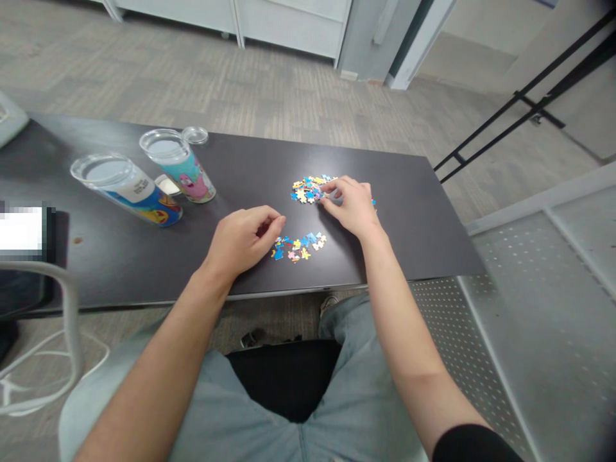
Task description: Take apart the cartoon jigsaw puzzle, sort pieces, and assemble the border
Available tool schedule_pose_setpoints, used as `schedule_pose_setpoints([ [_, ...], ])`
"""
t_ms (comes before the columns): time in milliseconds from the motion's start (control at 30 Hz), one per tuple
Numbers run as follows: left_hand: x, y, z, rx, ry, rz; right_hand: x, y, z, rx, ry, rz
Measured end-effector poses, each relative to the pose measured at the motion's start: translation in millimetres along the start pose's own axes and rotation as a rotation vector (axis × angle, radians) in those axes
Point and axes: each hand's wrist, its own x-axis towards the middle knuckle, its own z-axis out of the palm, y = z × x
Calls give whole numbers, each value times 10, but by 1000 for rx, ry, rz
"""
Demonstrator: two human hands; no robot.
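Two groups of small, colourful jigsaw puzzle pieces lie on the dark table. The larger pile (308, 190) is farther back, and a smaller, looser group (298, 246) is near the front edge. My right hand (353, 204) reaches over the right side of the larger pile, thumb and fingertips drawn together at a puzzle piece and hiding part of the pile. My left hand (248, 239) rests on the table just left of the smaller group. Its fingers are curled in and the thumb is pressed against them; whatever they hold, if anything, is hidden.
Two clear-topped cartoon canisters, one blue and yellow (144, 196), one teal and pink (190, 170), stand to the left. Beside them lie a clear lid (195, 135) and a white round lid (167, 185). A perforated metal panel (462, 333) is at the right.
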Motion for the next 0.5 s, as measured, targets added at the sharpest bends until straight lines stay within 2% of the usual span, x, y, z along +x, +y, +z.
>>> schedule_pose_setpoints([
  [233,1,20,-7,9,8,13,-74,-124,-119,81,-134,-107],
  [500,8,-23,36,17,-11,-4,-106,-215,-136,136,-156,-116],
])
